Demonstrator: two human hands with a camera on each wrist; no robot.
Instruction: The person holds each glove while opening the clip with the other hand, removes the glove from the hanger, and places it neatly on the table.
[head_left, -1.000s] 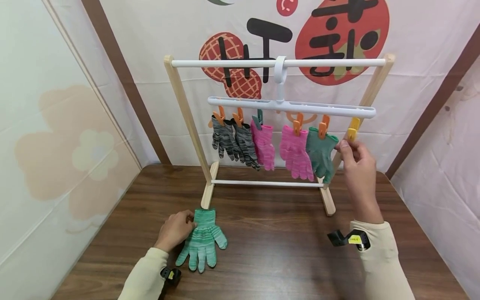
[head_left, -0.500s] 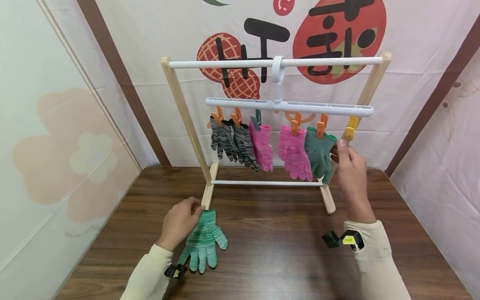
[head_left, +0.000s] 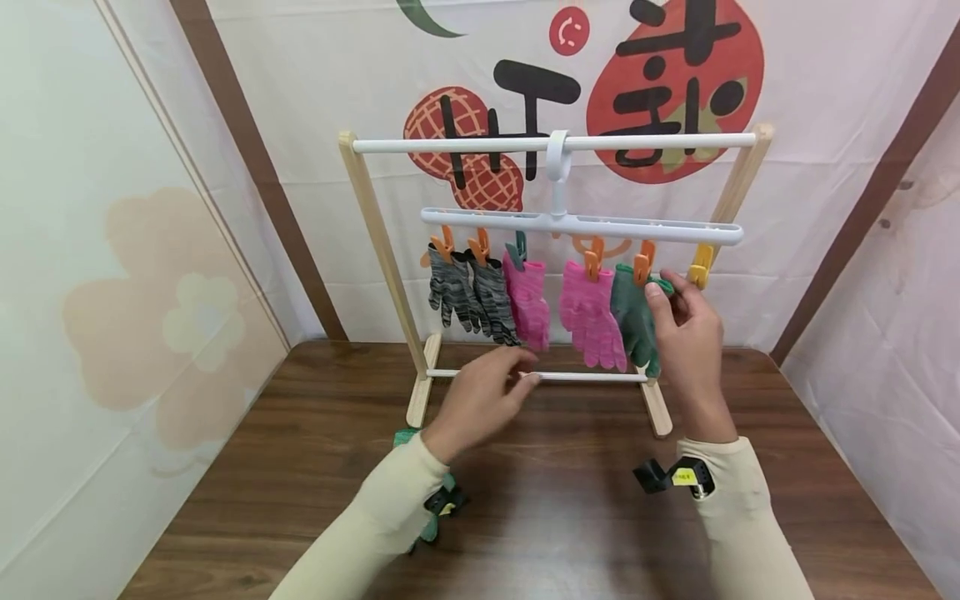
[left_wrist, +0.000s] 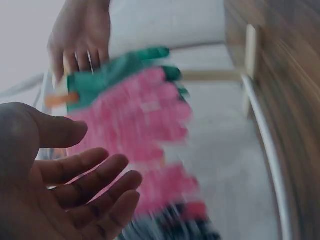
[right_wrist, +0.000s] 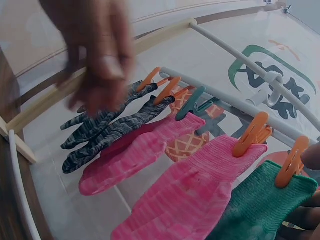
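Observation:
My right hand [head_left: 686, 333] is at the cuff of the hanging green glove [head_left: 633, 312], pinching its right corner between thumb and fingers, just beside an orange clip [head_left: 642, 265]. My left hand [head_left: 480, 400] is in the air before the rack with nothing in it, fingers loosely bent and apart in the left wrist view. Under the left forearm lies another green glove [head_left: 405, 437] on the table, mostly hidden. Pink gloves [head_left: 591, 312] and grey-black gloves [head_left: 452, 287] hang from clips along the white hanger [head_left: 510, 219].
The hanger hooks over the top bar [head_left: 652, 142] of a wooden rack, whose foot [head_left: 656, 408] stands on the brown table [head_left: 555, 517]. A yellow clip [head_left: 700, 268] at the hanger's right end holds no glove. A printed cloth backs the rack.
My left hand has left the glove on the table and moved right and up toward the rack. My right hand has shifted left from beside the yellow clip to the hanging green glove's cuff.

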